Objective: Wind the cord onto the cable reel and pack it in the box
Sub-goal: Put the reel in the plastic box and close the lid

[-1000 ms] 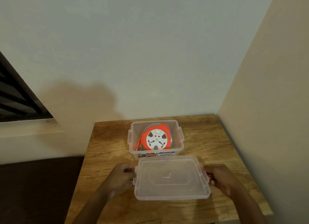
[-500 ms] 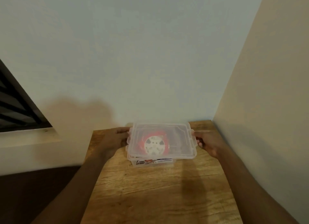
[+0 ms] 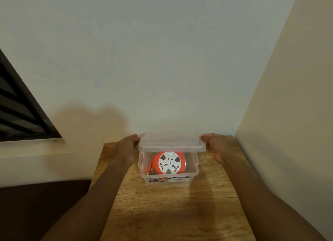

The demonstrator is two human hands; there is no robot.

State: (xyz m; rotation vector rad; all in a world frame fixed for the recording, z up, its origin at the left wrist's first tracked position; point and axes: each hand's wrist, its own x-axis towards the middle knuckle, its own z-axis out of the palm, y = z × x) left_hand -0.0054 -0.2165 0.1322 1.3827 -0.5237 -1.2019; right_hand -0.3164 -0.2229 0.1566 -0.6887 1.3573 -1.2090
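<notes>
From the head camera, the only view I have, I see a clear plastic box [image 3: 169, 176] standing on a wooden counter [image 3: 173, 210] pushed into a corner between a pale back wall [image 3: 162, 60] and a beige side wall [image 3: 288, 114]. Inside the box the orange cable reel [image 3: 170, 163] lies flat with its white socket face up, and an orange plug end of the cord [image 3: 149, 169] rests against the box's left inner wall; how the rest of the cord is wound I cannot make out through the plastic. A clear lid [image 3: 171, 141] is held over the far part of the box, leaving the near half of the opening uncovered; whether its back edge touches the rim I cannot tell. My left hand [image 3: 128, 149] has its grip on the lid's left end, and my right hand [image 3: 215, 147] on the right end, but the fingertips of both are hidden behind the cloudy plastic, so I only see them closed round the edges, not how tightly. Both forearms run in from the bottom corners and are cut off by the frame. A printed label [image 3: 168, 179] on the box's near wall is too small to read in full. At far left a dark slatted window [image 3: 19, 111] is cut off by the edge, with a dark surface [image 3: 39, 208] below it that I cannot identify
</notes>
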